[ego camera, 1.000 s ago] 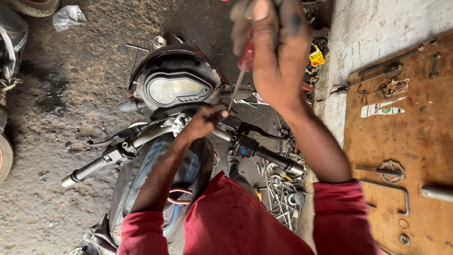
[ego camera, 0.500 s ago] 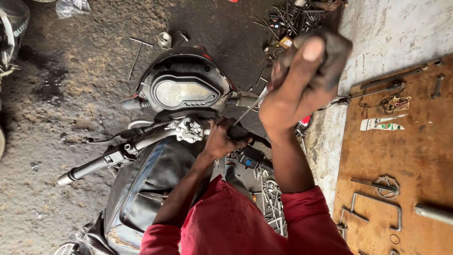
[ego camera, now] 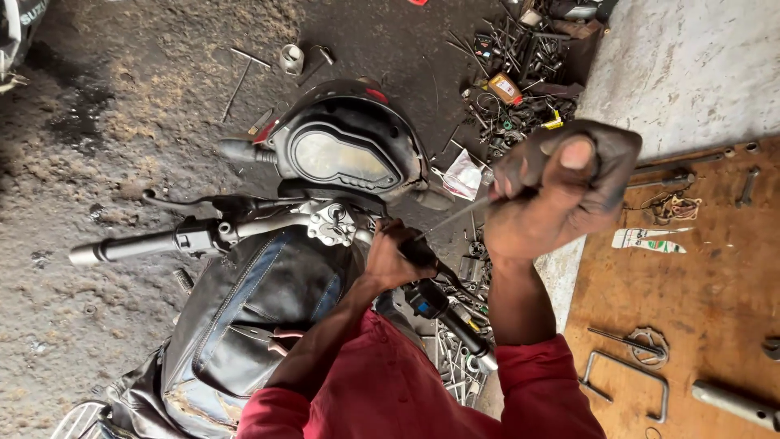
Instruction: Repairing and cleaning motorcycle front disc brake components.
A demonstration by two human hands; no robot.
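Motorcycle (ego camera: 268, 268) fills the middle of the view, seen from above, and everything else is placed from it. Its oval instrument cluster (ego camera: 341, 156) sits at the front, with the handlebar (ego camera: 203, 236) running across just behind it.

The left hand (ego camera: 390, 258) rests on the handlebar's right side, fingers wrapped round the bar beside the black switch housing (ego camera: 426, 299). The right hand (ego camera: 561, 191) is raised to the right of the motorcycle, fingers pressed together in a fist round the handle of a screwdriver (ego camera: 455, 215). Its thin shaft slants down towards the left hand; whether the tip touches the bar I cannot tell.

On the floor (ego camera: 106, 130) just right of the instrument cluster lies a small clear plastic packet (ego camera: 465, 175). Further ahead and to the right, among a heap of scattered tools (ego camera: 520, 81), stands a small orange bottle with a pale label (ego camera: 505, 88), and a yellow scrap lies near it.

Well to the right of the motorcycle is a brown wooden board (ego camera: 699, 301); on it lies a flattened white tube with green and red markings (ego camera: 646, 239). Nearer the person, a ring-shaped metal part (ego camera: 648, 345) and a bent metal rod (ego camera: 626, 382) lie on the same board.
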